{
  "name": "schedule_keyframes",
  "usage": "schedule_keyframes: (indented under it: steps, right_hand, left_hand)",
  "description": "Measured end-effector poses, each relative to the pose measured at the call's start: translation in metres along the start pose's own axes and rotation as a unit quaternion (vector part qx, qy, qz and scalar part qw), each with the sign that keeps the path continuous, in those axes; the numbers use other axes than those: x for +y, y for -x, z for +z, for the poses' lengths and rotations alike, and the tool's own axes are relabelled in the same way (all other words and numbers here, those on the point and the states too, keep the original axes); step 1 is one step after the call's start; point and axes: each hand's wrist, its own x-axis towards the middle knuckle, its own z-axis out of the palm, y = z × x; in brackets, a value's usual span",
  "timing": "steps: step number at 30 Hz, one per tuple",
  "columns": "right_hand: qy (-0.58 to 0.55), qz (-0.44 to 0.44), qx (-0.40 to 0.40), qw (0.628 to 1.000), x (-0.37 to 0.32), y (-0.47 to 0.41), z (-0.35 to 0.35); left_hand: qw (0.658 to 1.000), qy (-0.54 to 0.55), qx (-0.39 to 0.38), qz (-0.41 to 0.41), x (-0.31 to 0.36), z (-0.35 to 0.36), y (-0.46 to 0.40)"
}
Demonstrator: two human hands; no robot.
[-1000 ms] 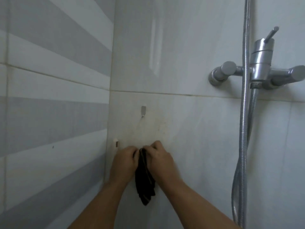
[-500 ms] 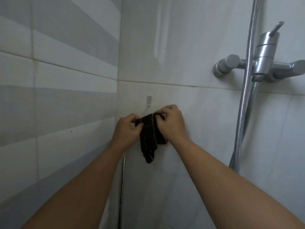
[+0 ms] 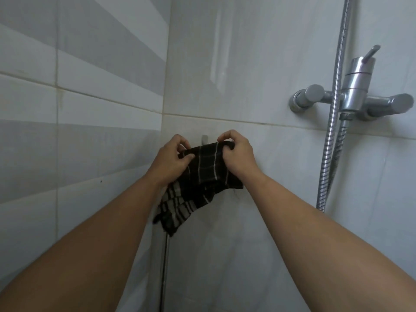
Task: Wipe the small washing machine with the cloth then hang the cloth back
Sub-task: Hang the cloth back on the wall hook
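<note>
Up close, both hands' grips, left hand (image 3: pixel 172 161) and right hand (image 3: pixel 238 157), clamp the cloth (image 3: pixel 202 174), hiding the hook (image 3: pixel 204 138).

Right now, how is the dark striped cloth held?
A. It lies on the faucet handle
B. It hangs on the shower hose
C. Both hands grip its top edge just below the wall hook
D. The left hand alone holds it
C: the left hand and the right hand each grip the top edge of the dark striped cloth, just below the small wall hook.
</note>
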Motion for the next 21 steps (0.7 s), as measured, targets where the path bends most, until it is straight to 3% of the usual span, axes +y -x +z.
schedule_keyframes:
  steps: [4,9,12,18,21]
  right_hand:
    - [0.113,-0.089,0.045,0.989,0.005,-0.015,0.0]
    - [0.295,-0.201,0.041,0.933,0.029,-0.016,0.008]
    - [0.346,-0.228,0.033,0.91,0.05,0.001,0.013]
    - [0.333,-0.213,0.054,0.917,0.063,0.019,0.022]
    - [0.321,-0.202,0.057,0.924,0.063,0.026,0.022]
  left_hand:
    - [0.985,-0.111,0.069,0.111,-0.001,0.005,-0.036]
    - [0.973,-0.159,0.108,0.124,-0.022,0.03,-0.046]
    - [0.955,-0.207,0.129,0.167,-0.034,0.04,-0.027]
    - [0.988,-0.046,0.118,0.084,-0.034,0.055,0.004]
    - [0.989,-0.025,0.131,0.069,-0.031,0.059,0.018]
